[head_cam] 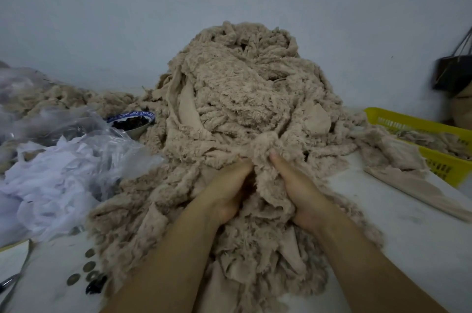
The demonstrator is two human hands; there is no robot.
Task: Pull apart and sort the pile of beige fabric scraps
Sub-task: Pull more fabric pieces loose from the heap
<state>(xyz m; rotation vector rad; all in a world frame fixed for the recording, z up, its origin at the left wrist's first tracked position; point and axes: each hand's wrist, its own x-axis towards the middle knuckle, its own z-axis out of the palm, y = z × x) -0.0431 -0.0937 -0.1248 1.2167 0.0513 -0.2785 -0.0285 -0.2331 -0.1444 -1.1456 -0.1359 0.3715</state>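
Observation:
A tall pile of fuzzy beige fabric scraps (245,93) rises in the middle of the white table and spreads toward me. One fleecy strip (268,179) hangs between my hands at the pile's foot. My left hand (227,190) grips its left side, fingers curled into the cloth and partly hidden. My right hand (298,185) grips its right side, thumb on top. Both hands sit close together, almost touching.
Crumpled clear plastic bags and white tissue (58,164) lie at the left. A blue-rimmed bowl (132,121) of dark pieces stands behind them. Yellow baskets (421,141) holding scraps stand at the right. Coins (88,266) and scissors (10,284) lie near left. A dark bag (452,72) hangs on the wall.

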